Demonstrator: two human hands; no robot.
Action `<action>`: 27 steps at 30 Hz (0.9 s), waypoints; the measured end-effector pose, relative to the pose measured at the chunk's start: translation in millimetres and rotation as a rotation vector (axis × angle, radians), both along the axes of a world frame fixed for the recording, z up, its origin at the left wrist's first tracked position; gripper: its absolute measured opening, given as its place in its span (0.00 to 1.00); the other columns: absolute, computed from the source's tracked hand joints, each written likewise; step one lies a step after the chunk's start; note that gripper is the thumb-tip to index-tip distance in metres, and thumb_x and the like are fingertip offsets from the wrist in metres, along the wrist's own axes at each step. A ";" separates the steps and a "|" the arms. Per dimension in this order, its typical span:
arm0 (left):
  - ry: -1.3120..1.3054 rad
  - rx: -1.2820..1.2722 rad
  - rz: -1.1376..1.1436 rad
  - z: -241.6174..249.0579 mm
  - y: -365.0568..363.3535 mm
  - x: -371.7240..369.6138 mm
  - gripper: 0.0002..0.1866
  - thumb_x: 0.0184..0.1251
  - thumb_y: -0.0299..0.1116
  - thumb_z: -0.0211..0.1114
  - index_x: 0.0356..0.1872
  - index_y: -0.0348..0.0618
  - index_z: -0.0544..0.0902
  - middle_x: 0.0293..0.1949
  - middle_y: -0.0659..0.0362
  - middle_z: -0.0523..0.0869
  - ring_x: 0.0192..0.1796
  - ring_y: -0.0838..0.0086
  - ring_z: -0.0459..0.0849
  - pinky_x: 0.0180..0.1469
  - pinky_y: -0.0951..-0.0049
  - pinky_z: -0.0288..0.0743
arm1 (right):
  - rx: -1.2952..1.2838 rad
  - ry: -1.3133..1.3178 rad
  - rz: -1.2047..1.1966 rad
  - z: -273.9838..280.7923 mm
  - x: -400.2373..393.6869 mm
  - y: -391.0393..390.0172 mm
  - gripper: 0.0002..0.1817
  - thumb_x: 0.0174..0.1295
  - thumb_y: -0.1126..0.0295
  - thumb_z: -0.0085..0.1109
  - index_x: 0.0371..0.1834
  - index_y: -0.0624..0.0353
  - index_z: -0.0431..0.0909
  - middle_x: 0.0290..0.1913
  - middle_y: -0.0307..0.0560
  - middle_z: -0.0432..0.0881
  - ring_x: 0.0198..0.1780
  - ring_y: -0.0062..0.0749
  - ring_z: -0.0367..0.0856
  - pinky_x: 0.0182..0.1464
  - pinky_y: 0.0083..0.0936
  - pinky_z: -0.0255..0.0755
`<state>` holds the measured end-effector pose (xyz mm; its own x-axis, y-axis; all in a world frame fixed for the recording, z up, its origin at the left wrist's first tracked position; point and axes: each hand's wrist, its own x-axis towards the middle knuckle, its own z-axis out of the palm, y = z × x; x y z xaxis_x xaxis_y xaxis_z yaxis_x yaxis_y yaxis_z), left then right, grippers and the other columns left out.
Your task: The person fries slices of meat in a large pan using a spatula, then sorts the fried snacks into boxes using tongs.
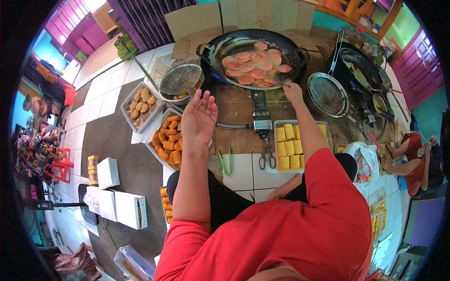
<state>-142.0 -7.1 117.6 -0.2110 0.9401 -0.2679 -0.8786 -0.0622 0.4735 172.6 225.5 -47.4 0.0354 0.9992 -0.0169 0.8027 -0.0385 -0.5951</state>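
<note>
Pink round slices (265, 63) lie in a large black wok (218, 51) of oil. At the wok's near right rim, my right hand (293, 92) is closed round the handle of a utensil whose end reaches into the wok; its shape is hard to make out. My left hand (200, 114) is raised palm up, fingers spread and slightly curled, holding nothing. It is nearest to a round strainer (182, 79) and a tray of brown fried rolls (168, 140). Yellow square pieces (289, 147) fill a container below my right forearm.
Green tongs (226, 162) and scissors (267, 160) lie near my legs. A second strainer (328, 94) and a dark pan (361, 70) are at right. White boxes (108, 173) stand at left. One person (412, 157) sits at right, another (40, 150) at far left.
</note>
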 end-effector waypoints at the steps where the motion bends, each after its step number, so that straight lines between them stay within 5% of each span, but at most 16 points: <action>1: 0.003 0.013 -0.003 -2.3 0.8 -0.5 0.16 0.67 0.33 0.59 0.55 0.44 0.74 0.48 0.58 0.80 0.48 0.71 0.79 0.50 0.72 0.75 | -0.014 0.083 0.005 1.8 -3.2 -1.7 0.16 0.60 0.63 0.56 0.47 0.61 0.81 0.29 0.51 0.82 0.31 0.37 0.82 0.36 0.31 0.73; 6: -0.047 0.020 -0.008 -3.1 2.5 0.1 0.13 0.67 0.29 0.59 0.50 0.42 0.76 0.45 0.57 0.82 0.45 0.69 0.82 0.47 0.70 0.78 | -0.141 0.507 -0.039 8.1 -11.4 -19.1 0.19 0.59 0.64 0.59 0.49 0.67 0.79 0.26 0.45 0.81 0.28 0.24 0.79 0.33 0.24 0.72; 9: -0.045 0.030 -0.020 -4.1 4.0 1.7 0.12 0.67 0.29 0.59 0.50 0.42 0.76 0.45 0.57 0.82 0.45 0.69 0.81 0.47 0.70 0.78 | 0.144 0.194 0.085 1.9 -12.8 -22.8 0.19 0.60 0.62 0.57 0.53 0.58 0.79 0.37 0.56 0.83 0.39 0.50 0.83 0.44 0.39 0.75; 12: -0.036 0.008 -0.015 -4.3 3.6 3.0 0.12 0.67 0.29 0.59 0.50 0.42 0.76 0.45 0.57 0.81 0.45 0.69 0.82 0.47 0.71 0.78 | 0.346 -0.032 0.154 14.8 -23.2 -33.7 0.19 0.62 0.62 0.55 0.54 0.58 0.77 0.40 0.53 0.83 0.43 0.53 0.81 0.45 0.42 0.75; 15: -0.040 -0.006 -0.016 -2.6 3.4 4.3 0.12 0.67 0.29 0.59 0.50 0.42 0.77 0.45 0.57 0.82 0.45 0.69 0.82 0.47 0.71 0.78 | 0.328 -0.121 0.204 51.8 -29.3 -48.2 0.17 0.62 0.64 0.55 0.52 0.57 0.76 0.40 0.62 0.82 0.43 0.57 0.80 0.45 0.46 0.74; 21: -0.070 0.012 -0.037 -3.5 -2.3 0.1 0.12 0.69 0.29 0.54 0.51 0.40 0.76 0.46 0.55 0.81 0.46 0.67 0.81 0.48 0.69 0.78 | 0.359 -0.407 0.024 72.5 11.0 -18.4 0.16 0.65 0.66 0.49 0.55 0.58 0.70 0.37 0.62 0.80 0.42 0.53 0.82 0.43 0.42 0.78; 27: -0.036 0.024 -0.024 -6.0 0.1 0.9 0.13 0.71 0.30 0.51 0.53 0.40 0.74 0.48 0.55 0.80 0.47 0.67 0.81 0.48 0.68 0.78 | 0.149 -0.323 -0.147 50.7 47.9 20.9 0.15 0.65 0.66 0.49 0.50 0.61 0.74 0.43 0.62 0.82 0.46 0.55 0.81 0.47 0.43 0.76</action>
<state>-141.2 -7.0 111.5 -0.1790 0.9508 -0.2527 -0.8966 -0.0519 0.4399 220.5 246.4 3.3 0.1579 0.9738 0.1634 0.9423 -0.0991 -0.3198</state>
